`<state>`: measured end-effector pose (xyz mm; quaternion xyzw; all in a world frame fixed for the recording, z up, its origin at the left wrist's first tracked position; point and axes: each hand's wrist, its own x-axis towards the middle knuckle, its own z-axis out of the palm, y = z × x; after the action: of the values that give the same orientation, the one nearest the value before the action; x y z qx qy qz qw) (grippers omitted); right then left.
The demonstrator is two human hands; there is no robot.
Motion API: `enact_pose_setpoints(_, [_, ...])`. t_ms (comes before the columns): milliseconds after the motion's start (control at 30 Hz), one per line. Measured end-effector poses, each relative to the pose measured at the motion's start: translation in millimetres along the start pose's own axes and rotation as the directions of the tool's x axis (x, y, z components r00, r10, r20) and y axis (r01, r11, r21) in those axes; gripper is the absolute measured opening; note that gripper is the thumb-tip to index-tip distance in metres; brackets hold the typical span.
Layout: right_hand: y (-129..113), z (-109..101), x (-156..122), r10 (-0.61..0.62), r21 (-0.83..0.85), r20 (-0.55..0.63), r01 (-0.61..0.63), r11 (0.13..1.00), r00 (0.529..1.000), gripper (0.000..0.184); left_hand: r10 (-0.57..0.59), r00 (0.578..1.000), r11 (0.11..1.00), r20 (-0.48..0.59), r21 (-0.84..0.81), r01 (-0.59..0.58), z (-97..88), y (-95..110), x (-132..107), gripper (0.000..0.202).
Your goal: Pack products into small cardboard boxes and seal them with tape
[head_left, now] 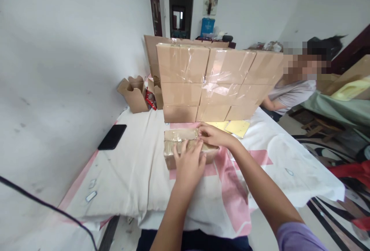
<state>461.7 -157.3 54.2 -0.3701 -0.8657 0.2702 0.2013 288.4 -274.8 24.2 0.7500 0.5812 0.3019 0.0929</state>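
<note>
Fingers [185, 148] atop taped box [173, 137]

On my feed, both forearms are bare from wrist to elbow, and the left hand [189, 164] and right hand [214, 135] are uncovered too. At the near right corner the right arm ends in a short lilac sleeve [297, 237] of plain, soft cloth. Along the near edge I see a strip of dark navy clothing [196, 242].
</note>
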Motion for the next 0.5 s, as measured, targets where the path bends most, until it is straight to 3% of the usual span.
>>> enact_pose_setpoints(100, [-1.0,-0.3,-3.2,-0.01,0.001,-0.034,0.01,1.0,0.999,0.007,0.001,1.0,1.0,-0.008,-0.028,-0.001,6.5,7.6,-0.6,0.055])
enact_pose_setpoints(233, [-1.3,1.6,-6.5,0.063,0.058,-0.101,-0.057,0.997,0.993,0.053,-0.055,0.997,0.998,-0.054,-0.032,0.054,15.0,10.6,-3.2,0.056])
enact_pose_setpoints(333, [5.7,8.2,-6.8,0.06,0.141,-0.152,-0.039,0.989,0.986,0.058,-0.042,0.994,0.999,-0.097,0.001,0.042,21.8,8.7,-3.3,0.055])
enact_pose_setpoints(433, [16.2,22.9,-13.7,0.133,0.299,-0.38,-0.015,0.954,0.915,0.062,0.009,0.99,0.998,-0.144,0.066,0.0,28.6,5.1,-0.1,0.054])
enact_pose_setpoints(500, [20.9,36.7,-26.7,0.242,0.514,-0.425,0.013,0.857,0.872,0.059,0.06,0.986,0.993,-0.154,0.109,-0.043,31.9,0.3,3.1,0.053])
